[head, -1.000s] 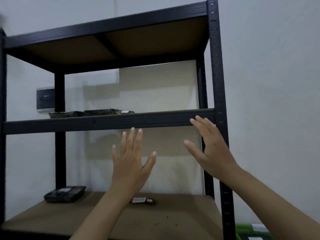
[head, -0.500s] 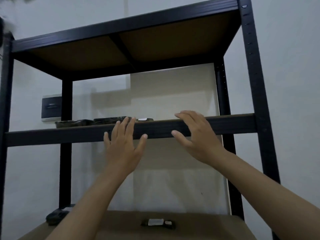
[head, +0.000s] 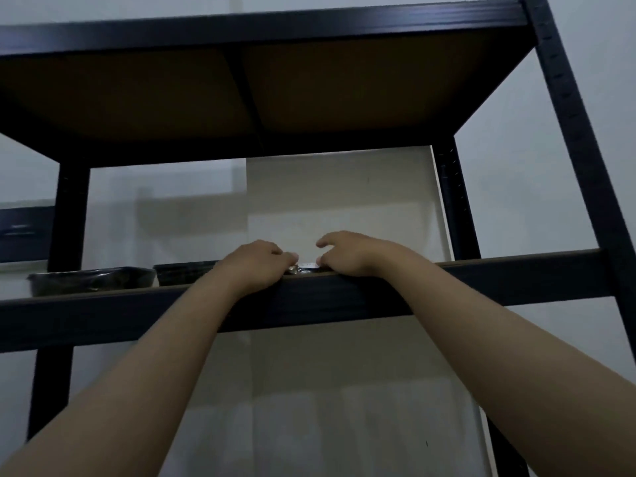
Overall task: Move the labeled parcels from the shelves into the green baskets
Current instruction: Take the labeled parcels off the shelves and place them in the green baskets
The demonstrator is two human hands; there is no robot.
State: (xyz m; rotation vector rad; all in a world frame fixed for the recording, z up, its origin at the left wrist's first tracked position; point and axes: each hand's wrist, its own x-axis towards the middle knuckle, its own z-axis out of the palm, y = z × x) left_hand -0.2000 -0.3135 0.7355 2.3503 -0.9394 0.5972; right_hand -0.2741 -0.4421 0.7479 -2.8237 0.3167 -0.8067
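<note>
Fingers: curled on both hands [head: 256, 261] [head: 347, 254] — a small parcel [head: 307, 267] seems pinched between them
Shelf [head: 481, 282]: edge crossed by both wrists
Other parcels [head: 93, 279]: laid leftward

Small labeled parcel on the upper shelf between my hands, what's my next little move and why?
Probably close both hands on it and slide it toward the front edge. The left hand and right hand flank the small parcel with curled fingers at its ends, but it lies on the shelf, mostly hidden behind the rail, so a firm grip isn't evident.
</note>
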